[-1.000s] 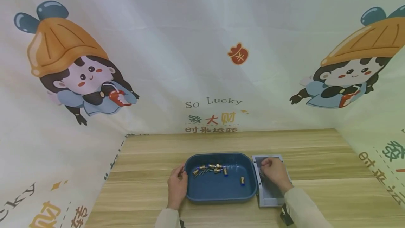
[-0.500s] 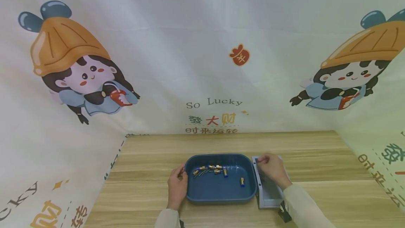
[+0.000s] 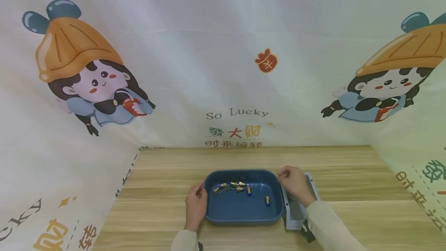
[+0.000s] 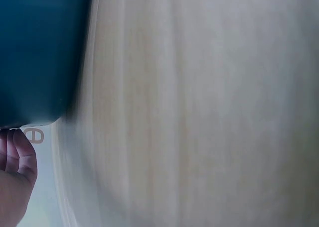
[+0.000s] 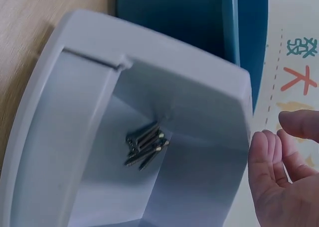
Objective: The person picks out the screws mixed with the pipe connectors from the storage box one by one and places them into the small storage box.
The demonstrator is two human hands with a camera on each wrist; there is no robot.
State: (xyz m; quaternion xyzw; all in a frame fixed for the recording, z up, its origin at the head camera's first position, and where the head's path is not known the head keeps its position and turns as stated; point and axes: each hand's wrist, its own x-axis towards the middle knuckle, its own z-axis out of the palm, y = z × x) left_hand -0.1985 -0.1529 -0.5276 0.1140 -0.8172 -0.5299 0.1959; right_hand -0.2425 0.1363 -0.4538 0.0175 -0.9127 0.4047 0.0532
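Observation:
A dark blue tray (image 3: pixel 244 212) holds several brass push-in air fittings (image 3: pixel 249 191) with blue collars and several thin screws (image 3: pixel 223 191). My left hand (image 3: pixel 196 204) grips the tray's left rim; in the left wrist view its curled fingers (image 4: pixel 22 155) meet the tray's end. Over the tray's upper right rim is my right hand (image 3: pixel 294 183), fingers curled and thumb close to them. I cannot tell if something small is pinched there. Below that hand stands a light grey bin (image 3: pixel 295 224), with several dark screws (image 5: pixel 147 145) on its floor in the right wrist view.
The bin stands right beside the tray on a wood-grain table (image 3: pixel 156 193). Printed cloth (image 3: pixel 181 69) hangs at the back and both sides. A dark wrist device (image 3: pixel 307 232) on the right arm sits close to the bin's near end.
My right hand has moved left and slightly up, from over the bin to the tray's right rim. The left hand keeps its place on the tray, and the tray's contents look the same.

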